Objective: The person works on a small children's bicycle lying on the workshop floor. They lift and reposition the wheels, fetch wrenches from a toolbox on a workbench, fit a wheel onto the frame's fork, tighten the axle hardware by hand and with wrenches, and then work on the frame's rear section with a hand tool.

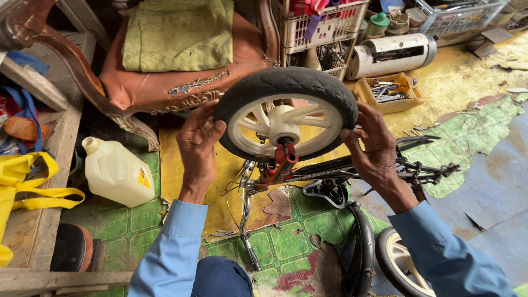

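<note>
HIDDEN: rear wheel (404, 263) cut off by frame edge, right palm unseen behind tyre | THING: small wheel (286, 113) on upturned bicycle (330, 176), raised at centre | GRIP: left hand (199, 146) and right hand (374, 146) clamped on the tyre's opposite sides | AROUND: jug (116, 173) on floor left, chair (165, 77) behind, tool tray (389, 92) right.

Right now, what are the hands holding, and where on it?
Both hands, left and right, hold the small bike wheel by its black tyre, one on each side.
</note>
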Action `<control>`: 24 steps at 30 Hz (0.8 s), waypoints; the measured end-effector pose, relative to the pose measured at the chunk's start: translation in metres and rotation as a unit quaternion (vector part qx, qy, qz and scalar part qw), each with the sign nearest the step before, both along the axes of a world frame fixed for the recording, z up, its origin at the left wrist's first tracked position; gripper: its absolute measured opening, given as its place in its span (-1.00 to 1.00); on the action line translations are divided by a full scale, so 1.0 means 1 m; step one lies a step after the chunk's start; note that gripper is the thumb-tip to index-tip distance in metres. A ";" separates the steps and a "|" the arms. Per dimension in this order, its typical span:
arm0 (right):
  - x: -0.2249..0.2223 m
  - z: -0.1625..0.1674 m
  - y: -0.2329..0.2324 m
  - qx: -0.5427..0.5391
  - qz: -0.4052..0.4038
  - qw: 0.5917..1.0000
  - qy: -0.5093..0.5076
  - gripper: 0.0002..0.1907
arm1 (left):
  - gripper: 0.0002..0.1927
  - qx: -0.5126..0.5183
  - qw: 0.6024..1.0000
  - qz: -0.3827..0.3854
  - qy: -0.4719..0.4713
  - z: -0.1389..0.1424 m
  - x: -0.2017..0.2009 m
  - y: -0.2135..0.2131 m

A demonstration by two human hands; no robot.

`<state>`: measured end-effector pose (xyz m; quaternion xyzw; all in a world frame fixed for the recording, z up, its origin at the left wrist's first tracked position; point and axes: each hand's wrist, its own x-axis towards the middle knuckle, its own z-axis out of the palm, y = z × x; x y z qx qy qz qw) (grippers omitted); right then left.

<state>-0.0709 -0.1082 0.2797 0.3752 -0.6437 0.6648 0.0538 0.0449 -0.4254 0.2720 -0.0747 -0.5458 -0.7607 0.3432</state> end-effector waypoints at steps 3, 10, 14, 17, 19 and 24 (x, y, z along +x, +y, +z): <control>-0.001 -0.010 0.002 -0.005 0.001 1.000 -0.023 -0.45 | -0.53 -0.015 1.000 -0.005 0.004 0.009 -0.003 0.001; -0.004 -0.034 0.005 0.016 -0.009 0.997 -0.070 -0.45 | -0.52 -0.064 0.998 0.013 -0.006 0.029 -0.008 0.007; -0.004 -0.047 0.006 0.030 -0.004 0.996 -0.088 -0.47 | -0.52 -0.089 0.996 0.021 -0.011 0.034 -0.011 0.010; -0.005 -0.055 0.006 0.032 0.005 0.994 -0.100 -0.50 | -0.52 -0.105 0.994 0.033 -0.006 0.036 -0.012 0.011; -0.004 -0.059 0.004 0.036 0.008 0.993 -0.108 -0.51 | -0.52 -0.116 0.992 0.044 -0.006 0.037 -0.013 0.011; 0.005 -0.060 -0.006 0.049 0.018 0.988 -0.147 -0.42 | -0.53 -0.103 0.994 0.033 0.009 0.036 -0.011 0.012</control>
